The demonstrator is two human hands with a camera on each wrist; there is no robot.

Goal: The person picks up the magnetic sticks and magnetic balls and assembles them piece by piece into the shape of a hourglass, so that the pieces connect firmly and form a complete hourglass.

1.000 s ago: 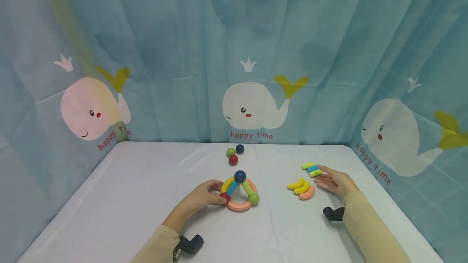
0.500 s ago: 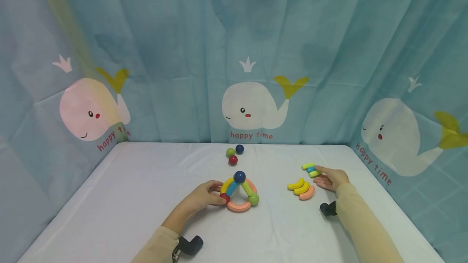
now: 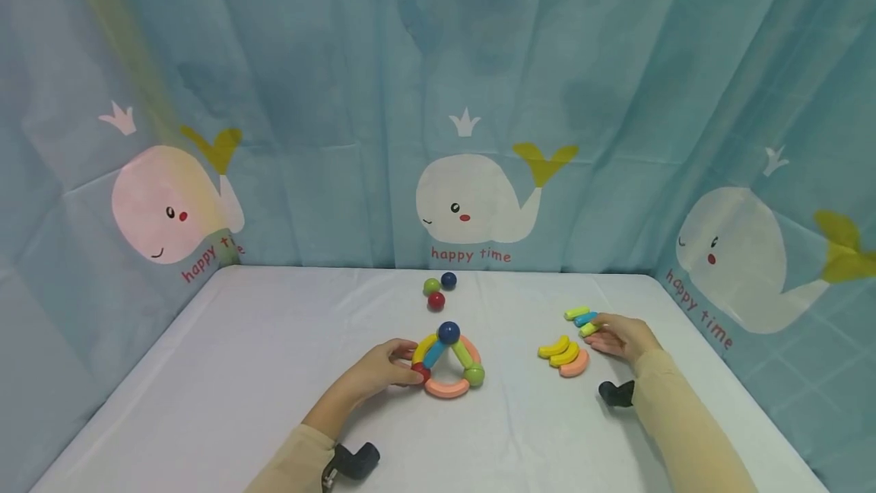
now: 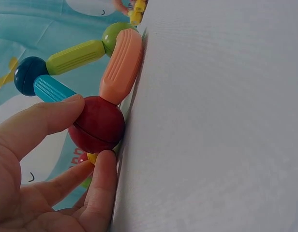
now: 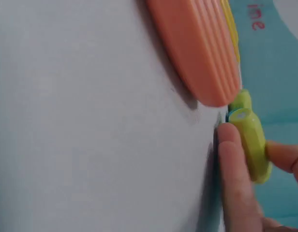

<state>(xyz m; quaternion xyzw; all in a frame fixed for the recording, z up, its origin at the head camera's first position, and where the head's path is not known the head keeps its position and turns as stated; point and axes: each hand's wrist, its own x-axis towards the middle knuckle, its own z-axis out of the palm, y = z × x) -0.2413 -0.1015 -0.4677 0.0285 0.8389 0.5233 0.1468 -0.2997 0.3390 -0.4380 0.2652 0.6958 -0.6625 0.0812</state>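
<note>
My left hand (image 3: pixel 383 366) pinches the red ball (image 4: pixel 98 125) at the near left corner of a magnetic stick-and-ball frame. A dark blue ball (image 3: pixel 449 332) tops that frame, with a light blue stick (image 3: pixel 434 354) and a green stick (image 3: pixel 462 354) slanting down from it. A green ball (image 3: pixel 474 375) forms the right corner, and a curved orange stick (image 3: pixel 447 388) joins the two front corners. At the right, my right hand (image 3: pixel 623 337) pinches a short yellow-green stick (image 5: pixel 253 145) between thumb and finger, close to the tabletop. Beside it lie a blue stick (image 3: pixel 585 319) and another yellow-green stick (image 3: pixel 577 313).
Two curved yellow sticks (image 3: pixel 565 354) and a curved orange stick (image 3: pixel 575 364) lie just left of my right hand. Farther back sit a loose green ball (image 3: pixel 431 287), blue ball (image 3: pixel 448 281) and red ball (image 3: pixel 436 301). A whale-print curtain (image 3: pixel 328 135) surrounds the white table (image 3: pixel 239 356).
My right hand has shifted slightly left, and its fingers have closed on the nearest yellow-green stick. My left hand and the frame stay in place.
</note>
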